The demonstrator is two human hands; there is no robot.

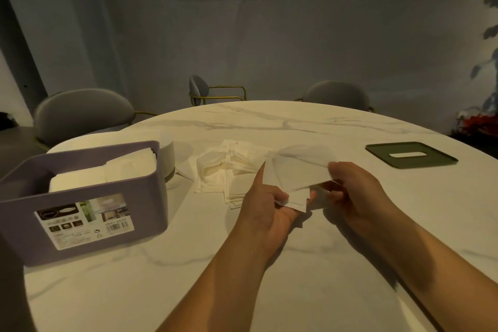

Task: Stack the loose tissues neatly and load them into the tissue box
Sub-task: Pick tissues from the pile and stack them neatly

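We see the purple tissue box (151,210), open-topped, with stacked tissues (107,172) inside. Right of it the loose pile (223,170) sprawls on the desk (161,291); farther right, a raised tissue (296,170), then the green lid (420,163) lying flat.

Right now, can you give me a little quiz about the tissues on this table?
1. True or false: the green lid sits on the purple tissue box.
2. What do the left hand and right hand hold together? A) a white tissue B) a cup C) the lid
3. Fill in: the pile of loose tissues lies on the marble ____.
Key: 1 false, the lid lies apart on the table; 2 A; 3 table.
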